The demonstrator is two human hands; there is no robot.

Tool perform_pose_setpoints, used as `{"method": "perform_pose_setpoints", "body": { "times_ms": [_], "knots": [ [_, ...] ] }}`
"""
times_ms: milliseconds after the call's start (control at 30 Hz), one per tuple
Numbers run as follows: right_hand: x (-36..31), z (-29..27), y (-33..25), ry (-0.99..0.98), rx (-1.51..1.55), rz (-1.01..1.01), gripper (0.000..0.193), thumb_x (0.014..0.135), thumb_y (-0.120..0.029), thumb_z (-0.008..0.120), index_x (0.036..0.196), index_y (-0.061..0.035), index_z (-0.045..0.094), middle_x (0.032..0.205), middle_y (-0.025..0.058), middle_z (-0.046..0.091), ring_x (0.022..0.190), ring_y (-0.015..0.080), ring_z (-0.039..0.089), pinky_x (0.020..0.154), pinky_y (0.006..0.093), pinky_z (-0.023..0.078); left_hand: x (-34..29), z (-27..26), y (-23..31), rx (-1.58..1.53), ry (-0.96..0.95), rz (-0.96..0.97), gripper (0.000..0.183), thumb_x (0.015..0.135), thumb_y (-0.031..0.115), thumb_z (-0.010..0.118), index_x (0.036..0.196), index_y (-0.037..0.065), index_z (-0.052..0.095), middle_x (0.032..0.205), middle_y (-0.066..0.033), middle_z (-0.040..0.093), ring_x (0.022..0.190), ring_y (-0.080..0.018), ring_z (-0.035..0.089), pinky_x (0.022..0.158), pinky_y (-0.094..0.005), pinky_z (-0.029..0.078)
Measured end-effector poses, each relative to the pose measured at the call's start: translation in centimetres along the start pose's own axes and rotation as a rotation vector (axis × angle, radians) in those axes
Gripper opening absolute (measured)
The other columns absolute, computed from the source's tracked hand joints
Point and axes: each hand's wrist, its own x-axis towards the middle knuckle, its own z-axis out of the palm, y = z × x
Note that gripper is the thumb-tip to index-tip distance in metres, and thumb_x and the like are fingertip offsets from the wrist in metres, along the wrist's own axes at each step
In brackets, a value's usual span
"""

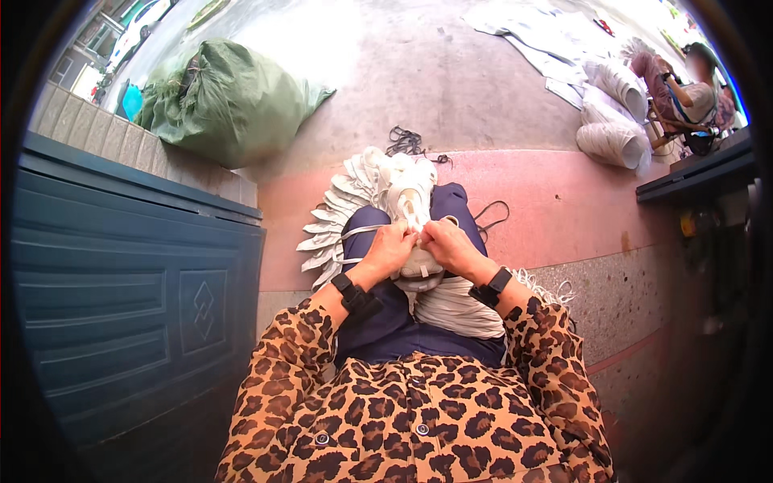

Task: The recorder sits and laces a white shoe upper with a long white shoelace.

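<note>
Between my knees is a white-and-beige shoe upper (pixel 419 264). My left hand (pixel 389 251) and my right hand (pixel 452 245) are closed on its middle, their fingertips pinched close together. The exact spot they pinch is too small to make out. A pale shoelace (pixel 360 231) loops out to the left of my left hand, across my dark trouser leg. Just beyond my hands, more white uppers (pixel 394 173) are piled up, and several fan out to the left (pixel 326 217). Below my right wrist, a thick bundle of cream laces (pixel 459 310) lies against my lap.
Black cords (pixel 405 141) lie on the floor ahead. A big green sack (pixel 229 101) stands at far left, above a blue panelled door (pixel 137 290). At far right, white stacked bundles (pixel 612 137) lie near a seated person (pixel 699 92). A dark ledge (pixel 696 169) juts in at right.
</note>
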Motion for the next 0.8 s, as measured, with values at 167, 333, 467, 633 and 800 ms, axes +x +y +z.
{"method": "perform_pose_setpoints", "body": {
  "times_ms": [167, 333, 467, 633, 800],
  "knots": [
    [-0.8, -0.7, 0.6, -0.008, 0.002, -0.105, 0.008, 0.069, 0.002, 0.052, 0.075, -0.0019, 0.049, 0.075, 0.0182, 0.054, 0.076, 0.0348, 0.051, 0.065, 0.0418, 0.041, 0.5, -1.2, 0.6, 0.068, 0.037, 0.021, 0.018, 0.083, 0.016, 0.055, 0.085, -0.002, 0.060, 0.072, -0.0132, 0.061, 0.065, -0.0163, 0.056, 0.064, -0.0309, 0.045],
    [-7.3, -6.4, 7.8, 0.091, -0.432, -0.022, 0.017, 0.067, 0.005, 0.048, 0.082, -0.0034, 0.052, 0.084, 0.0188, 0.052, 0.082, 0.0350, 0.048, 0.069, 0.0423, 0.040, 1.0, -7.9, -1.8, -0.725, 0.050, -0.118, 0.014, 0.085, 0.016, 0.055, 0.086, 0.003, 0.059, 0.080, -0.0047, 0.062, 0.073, -0.0127, 0.058, 0.067, -0.0265, 0.045],
    [-18.9, -15.7, 15.9, 0.508, 0.839, 0.660, 0.010, 0.085, -0.011, 0.051, 0.090, -0.0045, 0.057, 0.087, 0.0077, 0.057, 0.085, 0.0225, 0.055, 0.075, 0.0372, 0.046, -0.4, -19.4, -6.2, -1.298, 0.140, 0.109, 0.013, 0.088, 0.012, 0.050, 0.090, 0.000, 0.055, 0.091, -0.0153, 0.060, 0.082, -0.0215, 0.059, 0.078, -0.0327, 0.050],
    [-33.1, -25.2, 20.2, 1.234, 1.638, 0.687, 0.021, 0.085, 0.000, 0.045, 0.105, -0.0020, 0.052, 0.083, 0.0027, 0.051, 0.071, 0.0121, 0.053, 0.063, 0.0267, 0.046, -7.2, -33.4, -7.8, -1.564, 0.769, -0.053, 0.005, 0.090, 0.006, 0.046, 0.095, 0.005, 0.045, 0.060, 0.0024, 0.035, 0.050, -0.0076, 0.035, 0.049, -0.0214, 0.034],
    [-23.0, -19.4, 17.5, 0.988, 1.022, 0.737, 0.034, 0.087, -0.010, 0.048, 0.120, -0.0049, 0.043, 0.069, -0.0045, 0.041, 0.052, 0.0041, 0.032, 0.044, 0.0196, 0.030, -5.7, -28.8, -6.7, -0.955, 0.666, -0.267, 0.011, 0.087, 0.011, 0.051, 0.096, 0.006, 0.052, 0.057, 0.0051, 0.037, 0.044, -0.0044, 0.033, 0.040, -0.0191, 0.030]
  ]
}}
